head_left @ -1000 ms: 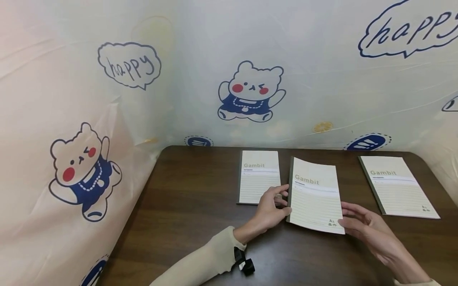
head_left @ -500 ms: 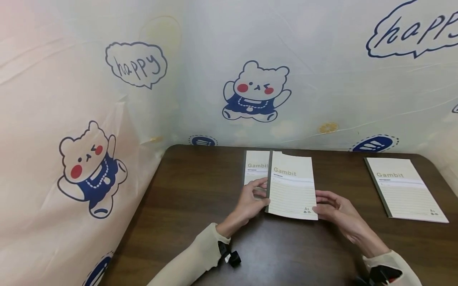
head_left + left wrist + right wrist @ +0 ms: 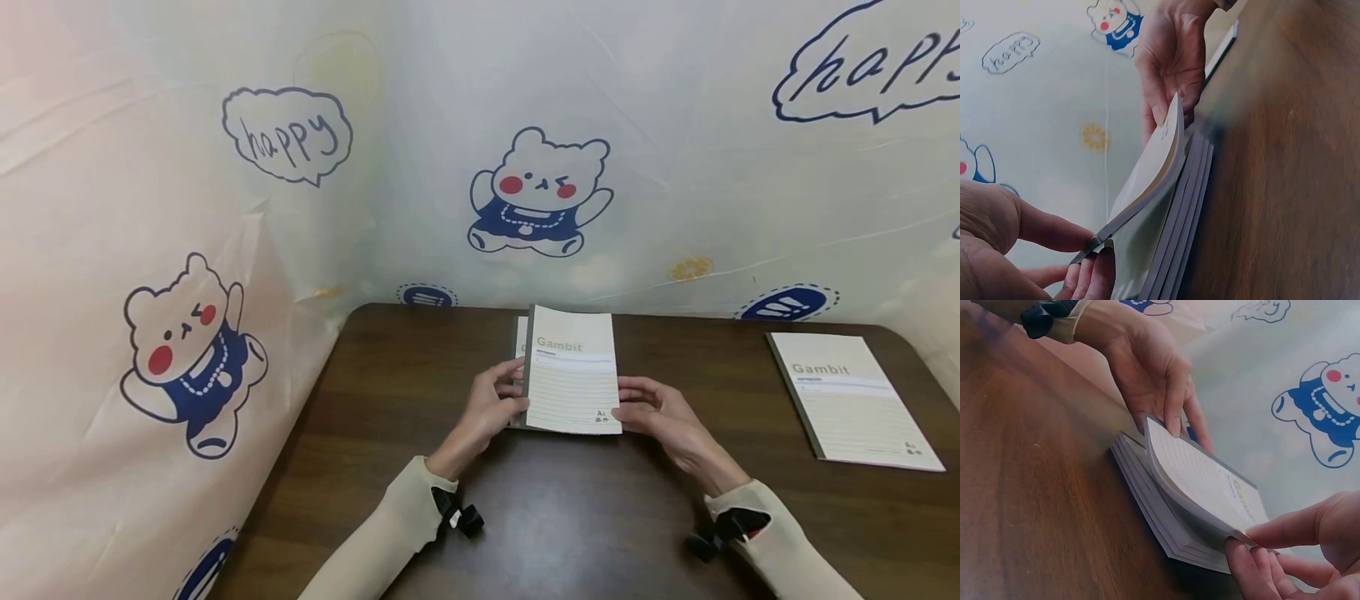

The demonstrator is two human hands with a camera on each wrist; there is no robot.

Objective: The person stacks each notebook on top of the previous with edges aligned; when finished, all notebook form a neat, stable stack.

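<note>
In the head view, both hands are holding a notebook (image 3: pixel 576 375) above a stack of notebooks (image 3: pixel 521 335), covering most of it and leaving a strip of the stack's left side showing. The left hand (image 3: pixel 483 408) is pinching the spine at the stack's left; the right hand (image 3: pixel 663 417) is gripping the opposite edge at the stack's right. Another notebook, the lone one (image 3: pixel 858 400), is lying well to the stack's right. The step in hand appears to be placing the held notebook on the stack; the next move seems to call for lining up the edges, lowering and letting go.

In the left wrist view, the left thumb is pressing from above with fingers curling beneath the spine, and the held notebook is bowing over the stack, a gap showing between.

In the right wrist view, the right thumb and fingers are pinching the edge beside the stack, palm facing inward, while the left hand is reaching over its far side.
</note>
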